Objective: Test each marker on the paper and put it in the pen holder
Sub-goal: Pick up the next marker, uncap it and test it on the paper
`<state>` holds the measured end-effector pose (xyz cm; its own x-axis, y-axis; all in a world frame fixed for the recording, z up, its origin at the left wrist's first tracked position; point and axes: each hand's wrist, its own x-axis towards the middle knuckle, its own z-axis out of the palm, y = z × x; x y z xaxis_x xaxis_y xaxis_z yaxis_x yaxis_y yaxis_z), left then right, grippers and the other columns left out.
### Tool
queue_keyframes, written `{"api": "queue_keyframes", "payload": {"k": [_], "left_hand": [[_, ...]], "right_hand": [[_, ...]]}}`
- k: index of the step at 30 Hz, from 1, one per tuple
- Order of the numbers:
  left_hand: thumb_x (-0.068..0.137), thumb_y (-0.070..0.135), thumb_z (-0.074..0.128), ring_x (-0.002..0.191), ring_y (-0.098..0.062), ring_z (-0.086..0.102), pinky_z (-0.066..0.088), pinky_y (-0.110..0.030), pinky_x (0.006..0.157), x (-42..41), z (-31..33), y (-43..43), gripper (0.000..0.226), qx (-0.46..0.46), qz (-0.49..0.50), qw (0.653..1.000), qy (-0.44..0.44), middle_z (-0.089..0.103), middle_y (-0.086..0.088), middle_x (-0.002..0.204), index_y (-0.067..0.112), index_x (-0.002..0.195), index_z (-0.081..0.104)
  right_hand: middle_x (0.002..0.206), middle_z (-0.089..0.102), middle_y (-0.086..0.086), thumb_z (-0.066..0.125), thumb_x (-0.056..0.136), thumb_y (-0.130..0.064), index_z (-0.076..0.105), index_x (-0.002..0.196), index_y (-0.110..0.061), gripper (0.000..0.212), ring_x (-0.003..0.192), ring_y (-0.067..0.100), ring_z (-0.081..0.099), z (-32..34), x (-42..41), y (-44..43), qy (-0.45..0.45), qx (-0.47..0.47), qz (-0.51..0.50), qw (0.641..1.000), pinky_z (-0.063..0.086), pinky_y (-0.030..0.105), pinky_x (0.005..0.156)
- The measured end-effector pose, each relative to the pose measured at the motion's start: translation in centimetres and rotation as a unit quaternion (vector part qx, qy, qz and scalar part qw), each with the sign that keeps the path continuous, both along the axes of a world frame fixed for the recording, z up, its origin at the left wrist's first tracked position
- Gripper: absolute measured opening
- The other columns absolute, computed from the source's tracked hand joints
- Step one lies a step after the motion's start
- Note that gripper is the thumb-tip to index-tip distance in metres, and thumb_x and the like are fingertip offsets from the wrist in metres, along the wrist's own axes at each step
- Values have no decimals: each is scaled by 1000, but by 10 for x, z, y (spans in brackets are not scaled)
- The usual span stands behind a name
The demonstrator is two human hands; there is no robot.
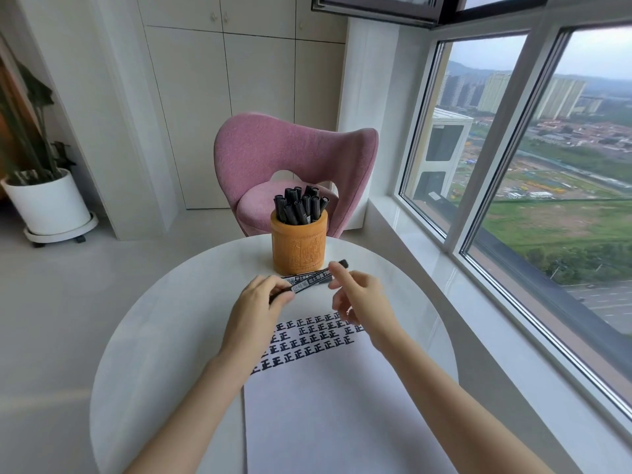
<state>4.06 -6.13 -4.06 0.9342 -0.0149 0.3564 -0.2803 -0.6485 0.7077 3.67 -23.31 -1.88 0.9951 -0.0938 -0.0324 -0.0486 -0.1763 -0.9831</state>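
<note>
Nearing the end, by the look of it. Holder (299,246) at centre frame, upright on the far side of the table (164,336), crammed with black capped markers (301,206), ten or more, ends up. Paper (325,405) in the lower centre, its upper part filled with several rows of bold black marks (307,336); lower part blank.

Left hand (261,297), centre frame, fingers curled round one end of a marker (306,285), held roughly level above the top edge of the paper, just in front of the holder's base. Right hand (362,299) just right of it, fingers loosely spread, gripping nothing that I can make out; index and thumb stand apart on either side of the marker's free end. Contact there: cannot tell. Cap on or off: cannot tell.

Second marker (337,265) just behind the first, slanting up to the right past the holder's base. Resting on the table or caught in the left hand too: cannot tell.

Judgement: most markers tested and stowed, going by the full holder and the rows of marks. Two remain outside the holder. Whether the held one has had its test stroke cannot be told. Left to do: stroke on the paper if not done, drop it in the holder, then the same for the second marker
</note>
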Motion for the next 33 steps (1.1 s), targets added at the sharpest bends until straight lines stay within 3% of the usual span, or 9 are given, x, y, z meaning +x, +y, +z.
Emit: {"api": "queue_keyframes", "payload": {"k": [3,6,11,15,19,23,28,31,33], "left_hand": [[92,22,56,94,-9,57,45,-25,83,-17,9,-5,12,-26,-81,996,36,61,10,98,19,102,60],[97,25,44,88,-8,59,46,-31,81,-31,8,-8,11,-20,-129,988,79,62,13,93,27,105,50],[98,36,35,87,-11,51,36,-28,72,-48,8,-14,13,-3,-141,987,80,52,12,86,29,100,46],[96,44,36,62,-12,44,30,-22,55,-54,13,-17,20,46,-110,991,59,46,4,61,38,77,38],[93,50,40,54,-14,33,29,-30,56,-57,9,-14,24,-17,-150,985,79,38,1,56,32,77,46],[93,47,45,56,-16,32,27,-33,59,-59,5,-11,24,-66,-173,977,103,36,4,55,25,86,53],[89,48,52,68,-12,51,39,-26,66,-61,0,-6,15,-82,-144,982,95,61,1,77,34,93,51],[94,34,44,60,-11,39,32,-20,59,-63,-8,5,5,-119,-133,980,89,51,-4,78,34,96,48],[98,19,41,65,-13,42,34,-22,63,-65,-15,10,15,-142,-127,977,94,50,-2,80,33,99,47]], "right_hand": [[47,45,2,63,86,-50,55,84,-7,43,39,14,33,3,-9,8,23,71,43,996,24,18,39],[50,35,5,67,88,-33,50,76,-9,32,41,13,25,5,-14,12,-4,131,57,990,19,20,41],[47,32,0,64,89,-12,43,66,-10,31,39,11,27,7,-24,13,-41,109,57,992,22,17,39],[46,34,0,58,92,-7,39,64,-11,34,39,11,28,7,-32,14,-39,114,72,990,24,17,39],[46,34,2,55,91,-4,38,62,-11,34,40,13,28,7,-38,13,-39,107,77,990,25,18,41],[48,37,4,57,90,-5,40,63,-11,33,42,15,32,5,-42,13,-45,100,79,991,27,20,42],[45,46,10,51,93,-16,61,79,-4,21,38,20,39,4,-43,5,-37,122,33,991,26,24,41],[61,65,20,44,97,-21,67,98,0,32,54,28,62,5,-40,-15,-15,175,8,984,29,23,41],[75,71,21,48,97,-24,68,98,1,32,67,27,70,4,-39,-28,6,171,-7,985,29,22,42]]}}
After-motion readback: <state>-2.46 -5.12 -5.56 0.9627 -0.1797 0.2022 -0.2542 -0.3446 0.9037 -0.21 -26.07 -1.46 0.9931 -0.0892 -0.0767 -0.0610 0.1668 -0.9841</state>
